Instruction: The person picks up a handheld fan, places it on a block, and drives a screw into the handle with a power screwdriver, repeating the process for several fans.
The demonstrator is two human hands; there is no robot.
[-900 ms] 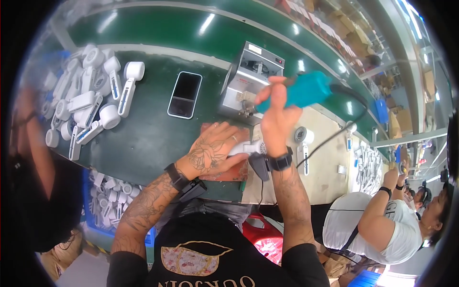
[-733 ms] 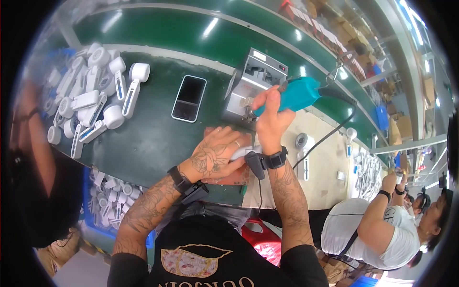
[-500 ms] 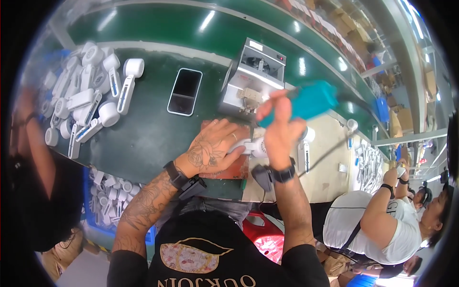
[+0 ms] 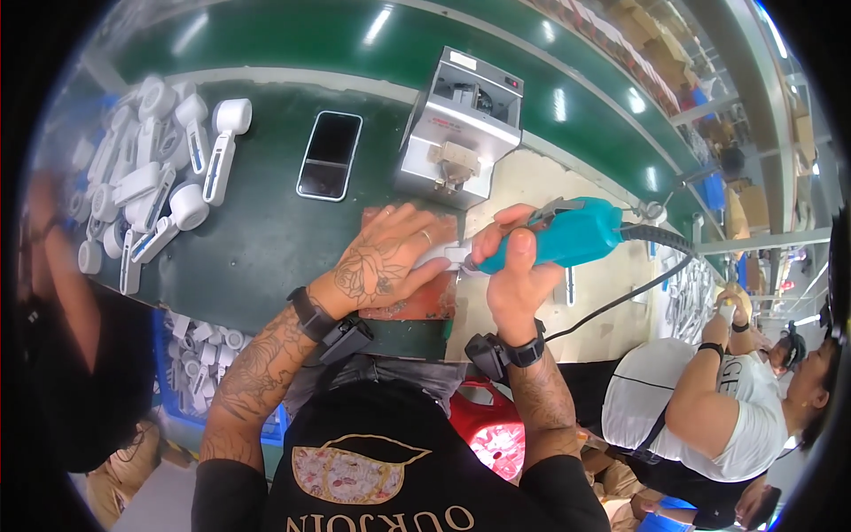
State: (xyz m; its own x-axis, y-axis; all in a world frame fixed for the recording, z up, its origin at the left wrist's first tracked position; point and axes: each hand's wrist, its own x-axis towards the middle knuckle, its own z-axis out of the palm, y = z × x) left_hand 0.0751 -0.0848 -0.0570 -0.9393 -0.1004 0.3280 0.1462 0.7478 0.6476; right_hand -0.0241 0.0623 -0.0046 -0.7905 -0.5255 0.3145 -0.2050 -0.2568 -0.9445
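Note:
My right hand (image 4: 514,288) is closed around a teal electric screwdriver (image 4: 578,235), held nearly level with its tip end pointing left. That end meets a white handheld fan (image 4: 454,254), though the exact contact point is hidden by fingers. The fan lies on a reddish mat (image 4: 409,303), and my left hand (image 4: 381,262) presses it there, fingers curled over it. Most of the fan is covered by the two hands. Just beyond them stands a grey metal screw feeder (image 4: 456,133).
At the left is a heap of white handheld fans (image 4: 146,173). A phone (image 4: 330,155) lies on the dark table. Below the edge sits a blue crate (image 4: 186,403) of white parts. The screwdriver's black cable (image 4: 651,284) loops rightward. A co-worker (image 4: 683,408) is at the right.
The screwdriver has come down and left from above the mat, and its tip end is now at the fan. My left hand still holds the fan. The view has shifted slightly.

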